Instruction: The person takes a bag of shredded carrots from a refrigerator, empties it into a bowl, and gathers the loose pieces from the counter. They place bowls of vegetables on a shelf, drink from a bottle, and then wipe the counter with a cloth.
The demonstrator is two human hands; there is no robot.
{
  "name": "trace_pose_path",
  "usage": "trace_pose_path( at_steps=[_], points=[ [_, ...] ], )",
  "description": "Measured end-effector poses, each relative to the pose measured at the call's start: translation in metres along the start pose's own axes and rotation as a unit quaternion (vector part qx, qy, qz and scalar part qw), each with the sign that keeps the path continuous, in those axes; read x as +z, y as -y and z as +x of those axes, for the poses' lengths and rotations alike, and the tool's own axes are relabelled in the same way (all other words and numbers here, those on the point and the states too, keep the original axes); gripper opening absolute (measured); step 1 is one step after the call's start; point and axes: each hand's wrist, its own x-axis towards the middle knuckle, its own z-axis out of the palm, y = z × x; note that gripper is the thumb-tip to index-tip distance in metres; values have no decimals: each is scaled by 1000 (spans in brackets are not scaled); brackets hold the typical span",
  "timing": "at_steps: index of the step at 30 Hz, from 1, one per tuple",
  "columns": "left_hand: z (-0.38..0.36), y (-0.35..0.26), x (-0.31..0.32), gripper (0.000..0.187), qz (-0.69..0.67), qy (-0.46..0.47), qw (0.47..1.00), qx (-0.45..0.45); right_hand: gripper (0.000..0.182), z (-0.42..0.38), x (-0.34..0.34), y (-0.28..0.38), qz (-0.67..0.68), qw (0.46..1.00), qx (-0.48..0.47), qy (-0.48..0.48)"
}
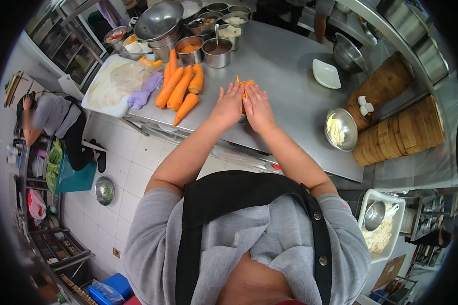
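Note:
Near the front edge of the steel table (285, 66), my left hand (229, 105) and my right hand (258, 108) lie side by side, fingers stretched forward. Both rest against orange strips that look like shredded carrot (246, 82). Some strips poke out past the fingertips and between the hands; whatever is under the palms is hidden. To the left of my left hand is a group of several whole peeled carrots (178, 91), one pointing toward the table edge.
A cutting board (99, 96) bears a plastic bag and purple cloth (146, 90). Metal pots, including one with brown liquid (218, 57), stand behind. At right are a white dish (326, 74), a bowl (348, 137) and bamboo steamers (399, 133). Another person (61, 119) bends at left.

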Motion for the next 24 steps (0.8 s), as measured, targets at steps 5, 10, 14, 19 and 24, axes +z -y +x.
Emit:
trace_pose_path(
  at_steps=[5, 10, 14, 19, 24],
  points=[
    [0, -1, 7, 49, 54, -10, 998, -1, 49, -2, 1, 0, -20, 1000, 1, 4],
    [1, 2, 11, 49, 80, -5, 997, 0, 50, -4, 1, 2, -24, 1000, 7, 11],
    [0, -4, -4, 51, 52, 37, 997, -34, 50, -2, 3, -1, 3, 1000, 5, -12],
    [7, -19, -16, 52, 39, 38, 995, -81, 46, 7, -9, -2, 82, 996, 15, -35],
    [17, -20, -25, 39, 13, -81, 997, -10, 28, 25, -26, 2, 132, 989, 11, -62]
  ],
)
